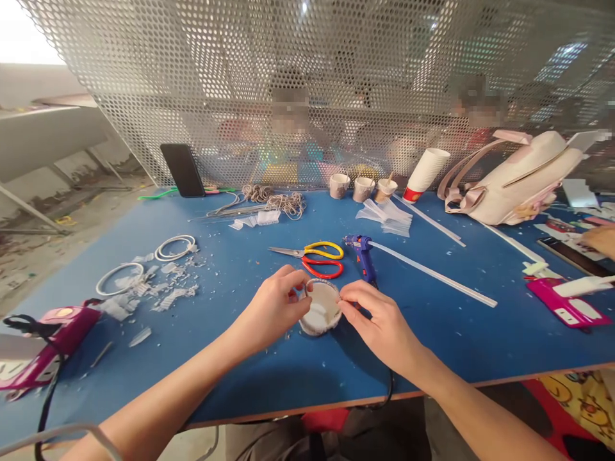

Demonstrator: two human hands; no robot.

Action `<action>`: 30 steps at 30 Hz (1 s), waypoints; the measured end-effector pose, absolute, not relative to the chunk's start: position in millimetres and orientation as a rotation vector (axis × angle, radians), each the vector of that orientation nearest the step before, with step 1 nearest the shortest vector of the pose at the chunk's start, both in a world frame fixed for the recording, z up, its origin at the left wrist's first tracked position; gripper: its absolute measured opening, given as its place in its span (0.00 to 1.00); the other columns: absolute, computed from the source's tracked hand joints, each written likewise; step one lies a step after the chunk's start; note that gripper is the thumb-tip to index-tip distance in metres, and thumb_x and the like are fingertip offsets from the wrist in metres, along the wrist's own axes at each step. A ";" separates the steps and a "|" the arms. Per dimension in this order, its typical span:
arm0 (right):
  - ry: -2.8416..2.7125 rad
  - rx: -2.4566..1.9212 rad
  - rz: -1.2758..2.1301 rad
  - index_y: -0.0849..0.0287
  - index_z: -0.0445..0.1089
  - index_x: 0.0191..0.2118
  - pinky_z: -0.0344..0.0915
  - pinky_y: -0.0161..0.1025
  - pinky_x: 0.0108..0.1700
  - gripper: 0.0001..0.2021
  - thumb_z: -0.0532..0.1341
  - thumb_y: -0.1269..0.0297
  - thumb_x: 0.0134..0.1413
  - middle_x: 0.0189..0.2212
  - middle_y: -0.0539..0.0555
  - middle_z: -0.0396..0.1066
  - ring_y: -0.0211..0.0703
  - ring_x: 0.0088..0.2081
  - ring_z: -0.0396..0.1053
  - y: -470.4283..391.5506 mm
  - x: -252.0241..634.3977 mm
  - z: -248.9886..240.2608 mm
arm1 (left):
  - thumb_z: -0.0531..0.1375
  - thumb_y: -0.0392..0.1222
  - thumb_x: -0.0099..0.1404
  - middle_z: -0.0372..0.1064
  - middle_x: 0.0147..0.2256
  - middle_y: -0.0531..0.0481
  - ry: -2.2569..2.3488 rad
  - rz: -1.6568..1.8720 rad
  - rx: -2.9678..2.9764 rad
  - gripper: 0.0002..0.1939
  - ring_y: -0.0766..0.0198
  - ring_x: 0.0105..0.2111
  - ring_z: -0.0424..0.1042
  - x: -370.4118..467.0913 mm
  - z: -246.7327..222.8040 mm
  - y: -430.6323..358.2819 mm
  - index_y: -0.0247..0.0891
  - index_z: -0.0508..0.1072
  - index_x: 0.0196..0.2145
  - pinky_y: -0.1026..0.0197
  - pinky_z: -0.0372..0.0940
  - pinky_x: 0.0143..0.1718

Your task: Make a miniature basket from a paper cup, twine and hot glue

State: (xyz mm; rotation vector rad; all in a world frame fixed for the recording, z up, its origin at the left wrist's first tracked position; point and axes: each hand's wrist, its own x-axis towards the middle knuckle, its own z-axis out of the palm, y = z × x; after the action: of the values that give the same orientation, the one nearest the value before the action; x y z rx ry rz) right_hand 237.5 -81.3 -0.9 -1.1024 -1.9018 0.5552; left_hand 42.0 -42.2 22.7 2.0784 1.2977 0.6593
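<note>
A small round cup [319, 308], pale inside with a rough rim, stands on the blue table between my hands. My left hand [288, 296] pinches the cup's left rim. On the opposite side, my right hand [368, 310] has thumb and forefinger pressed together at the rim; anything between them is too small to name. Scissors [323, 258] with one yellow and one red handle lie just beyond the cup. Beside them is a blue glue gun [362, 256], with a long clear glue stick [437, 275] reaching right from its back.
Three small cups [364, 188], a paper cup stack [427, 173], twine [288, 203] and a phone [182, 170] line the back. White rings [120, 279] and scraps lie left. Pink power strips [567, 304] flank the table. A backpack [523, 179] and another person's hand [600, 241] are right.
</note>
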 end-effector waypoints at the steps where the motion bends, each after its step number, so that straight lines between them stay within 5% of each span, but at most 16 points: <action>1: -1.909 -1.106 0.561 0.57 0.66 0.33 0.66 0.37 0.39 0.07 0.53 0.69 0.61 0.32 0.54 0.68 0.40 0.35 0.68 -81.6 237.8 -0.3 | 0.53 0.33 0.55 0.61 0.31 0.54 1.281 0.659 2.067 0.06 0.68 0.27 0.65 41.3 23.8 -42.4 0.39 0.69 0.28 0.65 0.61 0.28; 15: -2.031 -1.075 0.595 0.57 0.65 0.36 0.65 0.36 0.39 0.06 0.53 0.73 0.61 0.34 0.53 0.68 0.39 0.36 0.68 -76.7 248.6 2.1 | 0.54 0.33 0.59 0.66 0.34 0.51 1.066 0.594 1.993 0.08 0.72 0.25 0.64 29.3 30.4 -39.4 0.38 0.73 0.29 0.69 0.62 0.26; 23: -2.176 -1.011 0.579 0.58 0.66 0.40 0.67 0.37 0.38 0.06 0.54 0.75 0.61 0.35 0.55 0.69 0.40 0.36 0.68 -75.4 248.5 9.4 | 0.60 0.32 0.52 0.60 0.57 0.46 0.897 0.407 2.045 0.20 0.71 0.27 0.70 14.3 27.7 -38.7 0.46 0.72 0.44 0.69 0.67 0.26; 30: -2.291 -0.994 0.504 0.59 0.66 0.41 0.68 0.39 0.39 0.08 0.52 0.75 0.61 0.36 0.57 0.70 0.41 0.36 0.69 -73.0 255.6 10.4 | 0.59 0.33 0.54 0.68 0.46 0.47 0.856 0.545 2.120 0.16 0.62 0.37 0.73 25.0 15.4 -45.4 0.43 0.72 0.41 0.64 0.68 0.37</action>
State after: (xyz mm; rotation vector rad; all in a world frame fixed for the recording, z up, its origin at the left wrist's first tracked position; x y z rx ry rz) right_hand 255.6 -73.0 10.4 -0.9936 -2.2909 0.5045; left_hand 25.0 -45.4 15.4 2.1201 0.8559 0.5454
